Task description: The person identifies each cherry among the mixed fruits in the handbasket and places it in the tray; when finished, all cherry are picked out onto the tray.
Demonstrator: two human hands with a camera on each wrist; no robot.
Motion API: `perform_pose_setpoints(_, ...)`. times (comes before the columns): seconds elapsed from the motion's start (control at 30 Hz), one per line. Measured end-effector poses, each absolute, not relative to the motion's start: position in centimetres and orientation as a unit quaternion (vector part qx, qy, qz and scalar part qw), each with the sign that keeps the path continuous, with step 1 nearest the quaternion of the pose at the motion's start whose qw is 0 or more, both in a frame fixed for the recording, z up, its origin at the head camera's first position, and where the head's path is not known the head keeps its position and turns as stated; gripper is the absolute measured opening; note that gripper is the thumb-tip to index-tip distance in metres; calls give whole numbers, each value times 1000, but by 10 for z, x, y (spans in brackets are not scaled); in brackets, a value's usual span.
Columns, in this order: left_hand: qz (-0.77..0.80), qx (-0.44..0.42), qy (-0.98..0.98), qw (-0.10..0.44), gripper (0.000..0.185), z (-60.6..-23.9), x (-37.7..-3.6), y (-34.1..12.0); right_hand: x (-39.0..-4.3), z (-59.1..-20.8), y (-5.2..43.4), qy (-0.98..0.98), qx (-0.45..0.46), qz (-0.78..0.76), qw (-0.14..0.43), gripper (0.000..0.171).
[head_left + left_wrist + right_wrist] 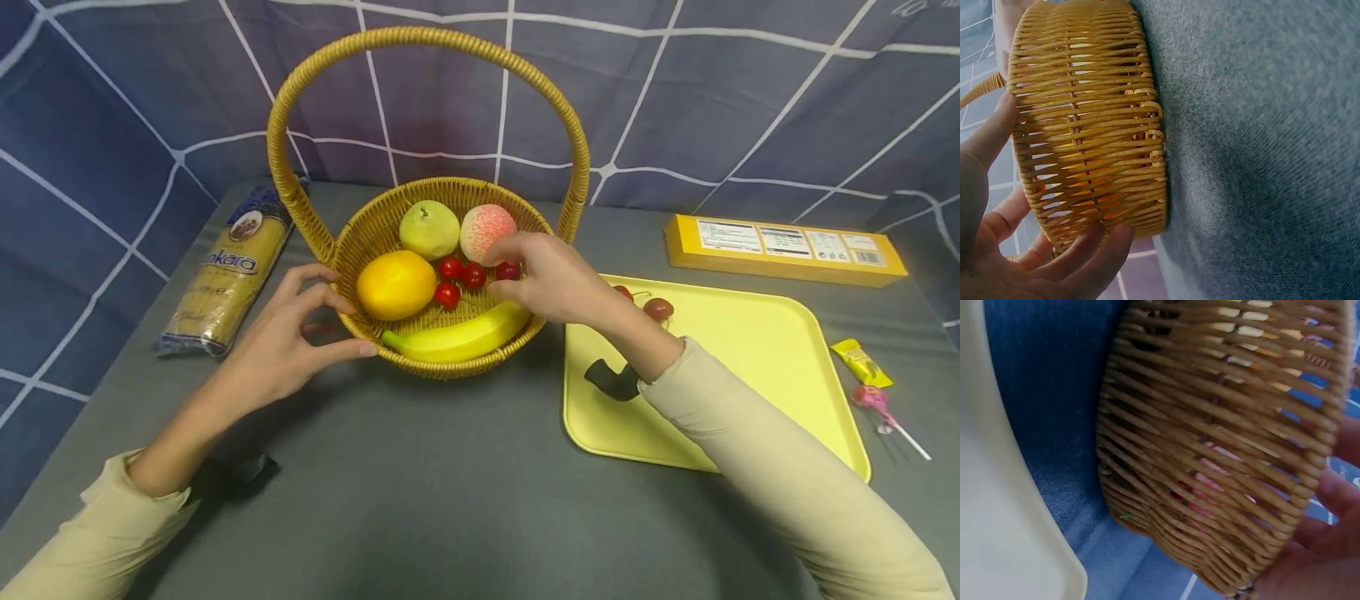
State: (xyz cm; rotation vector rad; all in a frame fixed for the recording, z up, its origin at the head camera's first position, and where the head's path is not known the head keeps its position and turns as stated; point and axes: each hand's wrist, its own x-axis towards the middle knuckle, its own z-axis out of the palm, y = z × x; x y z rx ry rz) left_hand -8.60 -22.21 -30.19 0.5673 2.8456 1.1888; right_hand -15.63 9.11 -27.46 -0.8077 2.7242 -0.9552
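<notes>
A round wicker basket (420, 367) with a tall handle holds a yellow mango (396, 286), a green pear-like fruit (429, 229), a pink peach (480, 227), a banana (457, 337) and several red cherries (447, 294). My left hand (281, 342) grips the basket's left side, thumb at its front rim and fingers spread along the weave. Over the right rim, my right hand (551, 279) reaches inside with thumb and forefinger bent. One cherry (507, 271) shows between them; I cannot tell whether they pinch it. The basket wall (1210, 425) partly hides those fingers in the right wrist view.
A yellow tray (757, 358) right of the basket, under my right forearm, bears dark red cherries (658, 309). Behind it lies a yellow-orange box (783, 250). A wrapped candy (862, 362) and a lollipop (872, 397) lie to its right. A spaghetti pack (228, 275) lies at left.
</notes>
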Motion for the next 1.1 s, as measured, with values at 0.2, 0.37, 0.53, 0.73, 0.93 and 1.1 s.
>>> perform_pose_setpoints(0.2,380,182,907,0,38,-301,-85,-223,-167,-275,83,919,-280,-259,102,29)
perform_pose_setpoints(0.37,378,186,907,1,38,-302,-85,-223,-173,-273,80,914,-288,-245,149,27)
perform_pose_setpoints(0.53,382,193,904,4,37,-303,-86,-223,-177,-272,78,905,-286,-248,192,29)
perform_pose_setpoints(0.73,382,191,904,8,37,-303,-87,-222,-180,-274,77,899,-299,-243,207,30)
perform_pose_setpoints(0.93,382,190,904,7,37,-302,-86,-222,-182,-277,75,904,-312,-205,207,30)
perform_pose_setpoints(1.1,383,189,904,8,37,-303,-86,-222,-183,-278,71,913,-309,-168,205,34)
